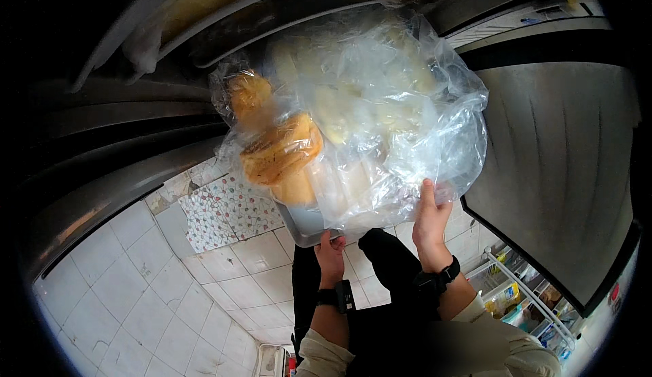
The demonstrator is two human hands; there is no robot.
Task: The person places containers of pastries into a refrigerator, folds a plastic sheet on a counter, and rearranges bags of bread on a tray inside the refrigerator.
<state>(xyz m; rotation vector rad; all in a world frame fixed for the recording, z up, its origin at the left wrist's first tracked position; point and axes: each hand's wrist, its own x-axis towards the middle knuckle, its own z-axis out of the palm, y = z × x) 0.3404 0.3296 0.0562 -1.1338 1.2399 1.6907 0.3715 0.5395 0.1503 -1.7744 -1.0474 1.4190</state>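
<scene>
A grey tray [307, 219] is held level in front of me, mostly hidden under clear plastic bags [445, 129]. Inside the plastic on its left lie browned bread pieces [284, 149]; pale lumps of food [380, 71] fill the far part. My left hand [331, 258] is closed on the tray's near edge, thumb on top. At the near right corner my right hand [432, 224] is closed, its thumb over the bag and its fingers underneath. The bag hides whether those fingers also grip the tray.
Dark shelf edges [272, 34] of a cabinet stand ahead and to the left. A metal door [550, 153] hangs open at the right. Beyond it is a white wire rack [530, 292] with packets. White tiles [115, 289] cover the floor, with a speckled mat [227, 210] near the cabinet.
</scene>
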